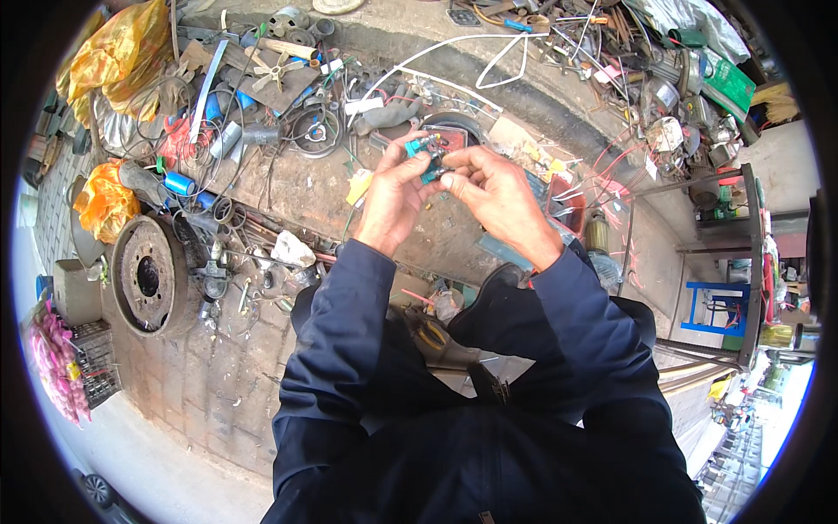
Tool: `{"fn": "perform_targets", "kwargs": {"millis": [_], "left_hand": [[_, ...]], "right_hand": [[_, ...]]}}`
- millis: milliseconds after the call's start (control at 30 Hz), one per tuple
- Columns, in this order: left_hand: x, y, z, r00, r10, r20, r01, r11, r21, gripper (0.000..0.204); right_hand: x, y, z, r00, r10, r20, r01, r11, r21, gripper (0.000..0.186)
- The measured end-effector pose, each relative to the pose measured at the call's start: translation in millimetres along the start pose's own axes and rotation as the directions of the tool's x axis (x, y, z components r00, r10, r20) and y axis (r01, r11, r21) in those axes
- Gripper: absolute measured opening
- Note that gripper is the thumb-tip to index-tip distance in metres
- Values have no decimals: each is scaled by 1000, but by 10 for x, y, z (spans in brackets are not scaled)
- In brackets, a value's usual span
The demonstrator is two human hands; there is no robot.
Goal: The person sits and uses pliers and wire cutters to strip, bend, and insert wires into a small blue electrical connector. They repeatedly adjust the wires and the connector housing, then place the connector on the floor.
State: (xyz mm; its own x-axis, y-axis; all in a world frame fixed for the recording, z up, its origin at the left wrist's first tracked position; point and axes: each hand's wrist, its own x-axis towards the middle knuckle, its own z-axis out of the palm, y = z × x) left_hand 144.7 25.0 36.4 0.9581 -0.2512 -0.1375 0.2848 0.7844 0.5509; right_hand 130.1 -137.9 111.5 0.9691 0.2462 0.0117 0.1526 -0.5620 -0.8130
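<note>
A small teal component [417, 150] with dark and metal parts is held up near the centre of the view. My left hand [390, 194] grips it from the left, with the thumb on its teal body. My right hand [502, 203] has thumb and index finger closed on its darker right side. Just beyond my hands lie a grey glove [388, 113] and a red-rimmed container [450, 134] inside a dark round housing. Small yellow pieces [555, 166] and thin red and white wires are to the right of my right hand.
A rusty wheel rim [175, 288] sits at left, below orange plastic bags [109, 199]. Scrap parts, pipes and cables cover the upper left and right. A metal frame [747, 227] stands at right. My knees [480, 323] are below my hands, with tools [429, 336] between them.
</note>
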Motion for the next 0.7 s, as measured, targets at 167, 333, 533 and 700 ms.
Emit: {"fn": "perform_targets", "kwargs": {"millis": [167,333,533,700], "left_hand": [[3,-13,30,999,-25,45,22,997,72,37],[4,-23,38,999,-22,25,19,995,100,35],[53,-33,33,999,-45,27,43,996,80,37],[47,-26,23,998,-47,38,44,995,94,45]], "right_hand": [[9,-30,-55,996,57,69,-47,988,-146,24],[19,56,-33,994,99,48,-97,994,-43,22],[21,143,-8,993,111,28,-113,991,65,16],[25,110,-35,990,131,46,-133,991,34,18]]}}
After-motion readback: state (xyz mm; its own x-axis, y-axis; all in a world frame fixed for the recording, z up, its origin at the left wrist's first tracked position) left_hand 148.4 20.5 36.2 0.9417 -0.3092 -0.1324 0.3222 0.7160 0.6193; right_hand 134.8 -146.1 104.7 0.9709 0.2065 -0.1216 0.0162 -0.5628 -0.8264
